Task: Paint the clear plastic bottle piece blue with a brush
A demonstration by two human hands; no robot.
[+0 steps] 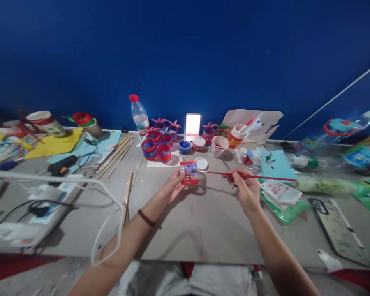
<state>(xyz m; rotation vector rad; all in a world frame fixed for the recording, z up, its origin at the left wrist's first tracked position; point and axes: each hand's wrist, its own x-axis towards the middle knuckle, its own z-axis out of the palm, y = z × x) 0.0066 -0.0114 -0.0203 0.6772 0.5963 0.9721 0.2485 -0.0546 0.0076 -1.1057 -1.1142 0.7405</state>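
My left hand (174, 185) is closed on a small clear plastic bottle piece (189, 172) with red bands at its top and bottom and blue paint on its upper part. A long red paintbrush (265, 177) lies between the fingers of my right hand (245, 187), its tip at the right side of the bottle piece. Behind them stand an open jar of blue paint (184, 146) and a jar with red paint on it (199, 144). A white lid (201, 163) rests just behind the bottle piece.
Several red and blue painted cups (163, 152) stand back left, near a water bottle (139, 115). Paper cups (220, 146) are behind. At left are wooden sticks (115, 156), a power strip (46, 213) and a white cable (111, 189); at right, a phone (337, 230).
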